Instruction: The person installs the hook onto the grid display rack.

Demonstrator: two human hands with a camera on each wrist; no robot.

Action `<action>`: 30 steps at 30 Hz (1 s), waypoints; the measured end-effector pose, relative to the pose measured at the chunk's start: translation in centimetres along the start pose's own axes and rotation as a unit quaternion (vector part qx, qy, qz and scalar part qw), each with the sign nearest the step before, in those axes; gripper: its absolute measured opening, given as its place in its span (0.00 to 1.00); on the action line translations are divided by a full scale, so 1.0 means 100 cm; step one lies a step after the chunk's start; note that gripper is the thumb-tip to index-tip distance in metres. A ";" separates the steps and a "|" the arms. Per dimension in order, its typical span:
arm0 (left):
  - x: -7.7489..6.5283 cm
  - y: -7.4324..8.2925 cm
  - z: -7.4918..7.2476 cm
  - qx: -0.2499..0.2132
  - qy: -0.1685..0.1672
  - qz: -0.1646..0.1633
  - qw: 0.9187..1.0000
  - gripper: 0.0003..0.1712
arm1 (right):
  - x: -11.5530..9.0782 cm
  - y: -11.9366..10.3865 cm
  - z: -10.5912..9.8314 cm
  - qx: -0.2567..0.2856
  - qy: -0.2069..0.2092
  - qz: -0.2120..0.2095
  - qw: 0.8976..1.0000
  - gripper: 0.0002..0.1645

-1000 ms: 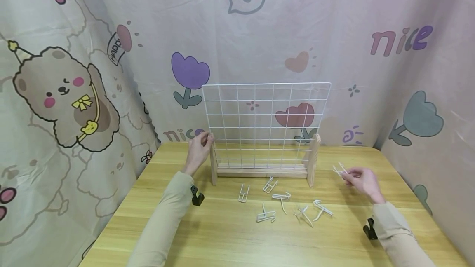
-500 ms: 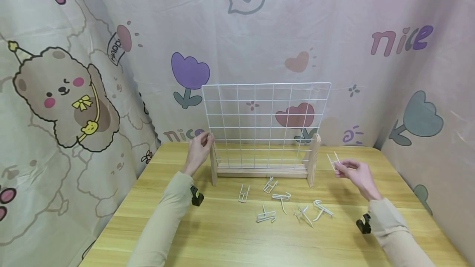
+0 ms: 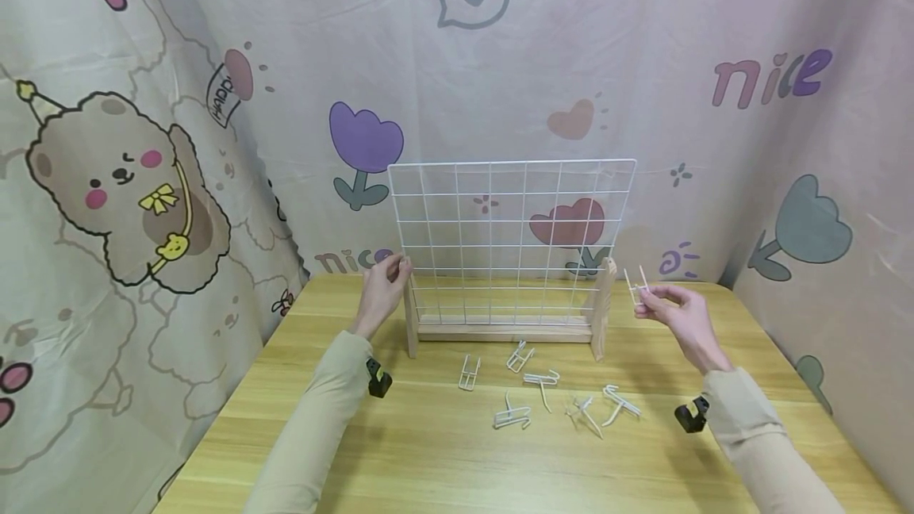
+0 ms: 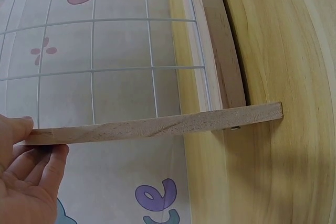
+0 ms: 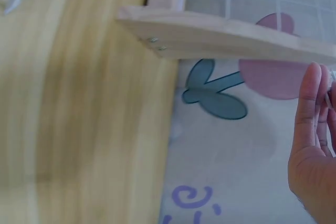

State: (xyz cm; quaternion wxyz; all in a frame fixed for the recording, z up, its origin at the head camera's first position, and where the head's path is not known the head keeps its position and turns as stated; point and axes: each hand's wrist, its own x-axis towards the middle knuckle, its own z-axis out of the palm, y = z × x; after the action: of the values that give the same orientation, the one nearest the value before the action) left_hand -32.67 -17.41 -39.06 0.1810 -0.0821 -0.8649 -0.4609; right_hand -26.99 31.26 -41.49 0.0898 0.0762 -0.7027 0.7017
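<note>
A white wire grid panel [image 3: 490, 220] stands upright in a wooden stand on the table. My left hand [image 3: 382, 292] grips the top of the stand's left wooden upright [image 4: 157, 127], thumb on one side and fingers on the other in the left wrist view. To the right of the stand, my right hand [image 3: 681, 320] pinches a white wire hook [image 3: 633, 289] in the air, its two prongs pointing up. In the right wrist view that hand is near the right wooden upright [image 5: 226, 35], and its fingers mostly hide the hook.
Several white wire hooks lie loose before the stand, among them a flat one [image 3: 468, 373] at left and another [image 3: 621, 404] at right. The wooden table [image 3: 457, 466] meets a printed curtain [image 3: 443, 86] behind and at both sides.
My right hand has risen and moved left toward the stand with the hook, whose prongs now point more upright. The left hand and the stand have stayed put.
</note>
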 end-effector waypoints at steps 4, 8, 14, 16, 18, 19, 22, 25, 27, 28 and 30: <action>0.000 0.000 0.000 -0.004 -0.002 -0.001 1.000 0.24 | 0.005 -0.009 0.007 0.027 -0.002 -0.020 0.999 0.04; 0.000 0.001 0.000 -0.006 -0.003 -0.002 1.000 0.25 | 0.010 -0.019 0.014 0.042 -0.001 -0.041 0.998 0.04; -0.001 0.002 0.000 -0.004 -0.005 -0.005 1.000 0.25 | 0.016 -0.033 0.025 0.097 -0.015 -0.062 0.993 0.06; -0.001 0.002 0.000 -0.004 -0.006 -0.007 1.000 0.25 | 0.018 -0.037 0.029 0.111 -0.018 -0.069 0.991 0.07; -0.001 0.002 0.000 -0.003 -0.005 -0.007 1.000 0.25 | 0.021 -0.041 0.032 0.124 -0.018 -0.077 0.989 0.08; -0.001 0.002 0.000 -0.003 -0.004 -0.007 1.000 0.25 | 0.022 -0.043 0.034 0.127 -0.017 -0.081 0.988 0.08; -0.001 0.001 0.001 -0.002 -0.004 -0.005 1.000 0.25 | 0.027 -0.047 0.039 0.136 -0.018 -0.087 0.987 0.09; -0.002 0.000 0.000 -0.002 -0.003 -0.005 1.000 0.25 | 0.030 -0.051 0.044 0.152 -0.024 -0.082 0.985 0.10; -0.002 0.001 0.000 -0.002 -0.003 -0.005 1.000 0.25 | 0.032 -0.053 0.046 0.161 -0.026 -0.077 0.984 0.10; -0.002 0.001 0.000 -0.002 -0.004 -0.005 1.000 0.25 | 0.033 -0.054 0.048 0.168 -0.028 -0.074 0.983 0.09; -0.002 0.001 0.000 -0.003 -0.002 -0.003 1.000 0.25 | 0.035 -0.056 0.050 0.176 -0.030 -0.070 0.981 0.09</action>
State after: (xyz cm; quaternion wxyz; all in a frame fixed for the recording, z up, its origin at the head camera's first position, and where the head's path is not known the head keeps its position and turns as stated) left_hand -32.47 -17.38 -39.06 0.1772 -0.0810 -0.8644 -0.4635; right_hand -29.13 26.30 -35.20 0.1026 0.1608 -0.5633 0.8039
